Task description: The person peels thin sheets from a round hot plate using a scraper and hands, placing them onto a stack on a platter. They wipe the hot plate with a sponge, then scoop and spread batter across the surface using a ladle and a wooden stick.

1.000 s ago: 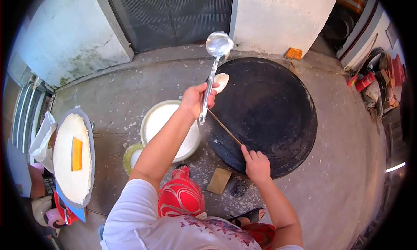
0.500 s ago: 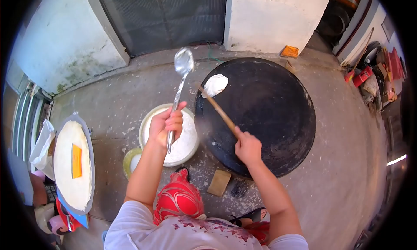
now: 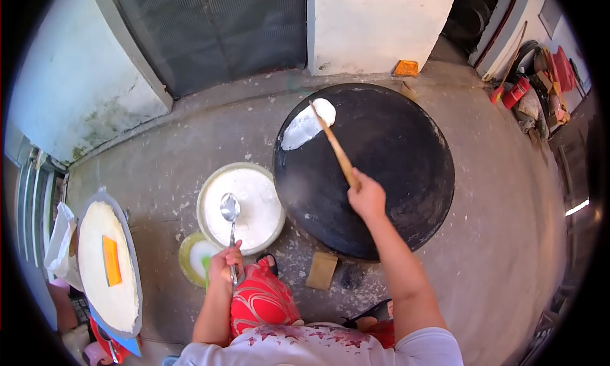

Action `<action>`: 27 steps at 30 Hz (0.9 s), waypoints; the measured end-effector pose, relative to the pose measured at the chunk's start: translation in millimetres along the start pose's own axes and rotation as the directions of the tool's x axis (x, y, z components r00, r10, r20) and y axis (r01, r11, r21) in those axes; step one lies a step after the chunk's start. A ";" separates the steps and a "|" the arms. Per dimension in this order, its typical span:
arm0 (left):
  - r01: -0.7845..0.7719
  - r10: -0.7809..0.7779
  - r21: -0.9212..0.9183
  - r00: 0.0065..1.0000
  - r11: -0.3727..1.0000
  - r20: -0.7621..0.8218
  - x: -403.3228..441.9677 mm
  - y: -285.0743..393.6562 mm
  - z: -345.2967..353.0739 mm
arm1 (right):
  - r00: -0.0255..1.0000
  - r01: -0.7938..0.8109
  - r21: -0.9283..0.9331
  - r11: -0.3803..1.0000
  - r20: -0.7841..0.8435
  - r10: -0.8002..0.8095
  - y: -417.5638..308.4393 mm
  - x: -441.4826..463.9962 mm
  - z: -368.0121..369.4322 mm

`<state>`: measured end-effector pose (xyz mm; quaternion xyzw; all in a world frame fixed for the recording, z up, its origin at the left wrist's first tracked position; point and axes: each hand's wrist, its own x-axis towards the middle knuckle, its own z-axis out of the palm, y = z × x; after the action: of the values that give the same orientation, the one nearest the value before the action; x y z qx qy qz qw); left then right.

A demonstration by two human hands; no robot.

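My left hand [image 3: 227, 264] is closed around the handle of a large metal spoon [image 3: 230, 207], whose bowl is above a pale basin [image 3: 207, 187] of white batter [image 3: 251, 204]. My right hand [image 3: 367, 197] grips a wooden batter spreader [image 3: 337, 147] that reaches over a big round black griddle [image 3: 394, 162]. The spreader's far end meets a patch of white batter [image 3: 302, 129] smeared near the griddle's upper left edge. A small yellow-green bowl [image 3: 185, 259] with white contents and a green handle stands beside the basin.
At left, a thin pale flatbread [image 3: 95, 239] lies on a grey round board [image 3: 133, 271], with a yellow-orange scraper [image 3: 112, 260] on top. A tan block [image 3: 321, 271] sits below the griddle. An orange dustpan-like piece [image 3: 405, 68] rests by the wall; clutter [image 3: 537, 99] stands at right.
My left hand has lowered the spoon towards me, from beside the griddle to over the basin. The spreader has moved up and right, stretching the batter into a longer patch. The view has shifted slightly.
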<state>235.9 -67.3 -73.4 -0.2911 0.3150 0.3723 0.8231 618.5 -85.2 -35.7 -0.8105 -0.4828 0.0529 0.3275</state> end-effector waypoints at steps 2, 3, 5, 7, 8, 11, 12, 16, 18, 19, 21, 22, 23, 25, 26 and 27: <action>0.003 -0.003 -0.002 1.000 1.000 0.017 3.3 0.1 -5.8 | 0.994 0.109 0.046 0.993 0.011 -0.110 -15.4 -24.2 7.7; 0.004 -0.004 -0.025 1.000 1.000 0.029 5.9 0.3 -7.8 | 0.985 0.160 -0.104 0.982 0.086 -0.151 -21.6 -23.3 2.2; 0.023 -0.020 -0.071 0.999 0.997 0.046 8.5 1.5 -10.5 | 0.982 0.187 -0.368 0.911 0.081 -0.169 -13.5 -9.7 -1.4; 0.032 -0.029 -0.072 0.999 0.997 0.039 9.1 0.1 -11.6 | 0.972 0.163 -0.485 0.859 -0.071 -0.225 8.5 20.7 -9.1; 0.038 -0.036 -0.068 0.999 0.997 0.038 8.6 0.6 -10.9 | 0.997 0.058 -0.451 0.891 -0.016 -0.073 7.2 23.4 -10.8; 0.016 -0.015 -0.037 0.999 0.999 0.035 12.1 4.5 -13.8 | 0.995 -0.100 0.064 0.993 0.001 0.101 -15.0 -1.5 7.8; 0.021 -0.020 -0.039 0.999 0.999 0.038 15.6 4.1 -13.3 | 0.998 0.056 0.002 0.998 -0.010 -0.056 -23.9 -11.8 13.2; 0.011 -0.010 -0.023 1.000 1.000 0.010 12.8 2.2 -12.6 | 0.997 0.076 -0.527 0.846 0.015 -0.080 -10.3 30.1 3.8; 0.013 -0.013 -0.008 1.000 1.000 0.010 10.2 3.6 -10.4 | 0.999 0.029 -0.431 0.902 -0.026 -0.045 8.7 42.8 -1.5; 0.009 -0.009 -0.004 1.000 1.000 0.005 11.2 5.1 -12.5 | 0.999 -0.037 -0.282 0.959 -0.047 0.024 3.7 37.9 0.5; 0.015 -0.015 -0.002 1.000 1.000 0.009 15.6 6.2 -13.7 | 0.995 -0.049 0.002 0.999 -0.091 0.049 -2.9 13.6 17.6; 0.008 -0.008 0.002 1.000 1.000 -0.002 16.7 6.9 -13.0 | 0.994 0.091 -0.006 0.996 -0.066 -0.091 -15.3 -3.3 12.9; -0.002 0.002 0.004 1.000 1.000 -0.017 17.7 7.4 -12.8 | 0.998 0.063 -0.154 0.986 0.015 -0.061 -18.3 -1.4 6.0; 0.011 -0.011 0.009 1.000 1.000 -0.008 17.4 6.2 -12.3 | 0.995 0.035 -0.296 0.955 0.100 -0.005 -5.4 10.6 -2.9; 0.023 -0.023 0.013 1.000 1.000 0.005 15.6 6.4 -12.7 | 0.998 -0.039 -0.339 0.940 0.024 0.050 14.3 30.1 -12.7; 0.022 -0.022 0.014 1.000 1.000 0.002 13.7 7.4 -13.8 | 0.994 -0.112 -0.378 0.919 -0.058 0.097 19.3 40.9 -20.7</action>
<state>233.0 -67.2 -94.1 -0.2885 0.3133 0.3614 0.8295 662.9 -67.9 -21.3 -0.8841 -0.4335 -0.0399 0.1701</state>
